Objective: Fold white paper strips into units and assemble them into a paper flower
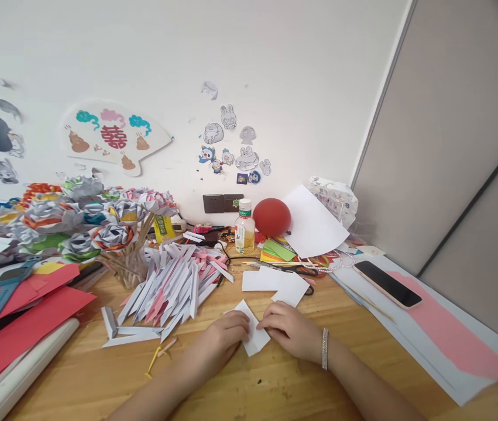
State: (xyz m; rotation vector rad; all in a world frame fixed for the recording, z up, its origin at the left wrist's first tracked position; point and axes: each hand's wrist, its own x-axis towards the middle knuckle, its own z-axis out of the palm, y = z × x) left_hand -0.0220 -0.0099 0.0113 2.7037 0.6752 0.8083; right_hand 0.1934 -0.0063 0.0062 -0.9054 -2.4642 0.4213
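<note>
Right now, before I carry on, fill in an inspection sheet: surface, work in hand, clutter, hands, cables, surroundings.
Surface: wooden table, a dark speck nearest the hands.
Work in hand: white paper at both hands; other white pieces lie just beyond.
Clutter: strips piled beside flowers; red sheets far left; bottle and balloon at the back; phone on the right.
Hands: left hand and right hand touch the paper; pinching or pressing unclear.
Cables: black cable near the bottle, apart from the hands.
Surroundings: wall with stickers and socket; grey panel right.
</note>
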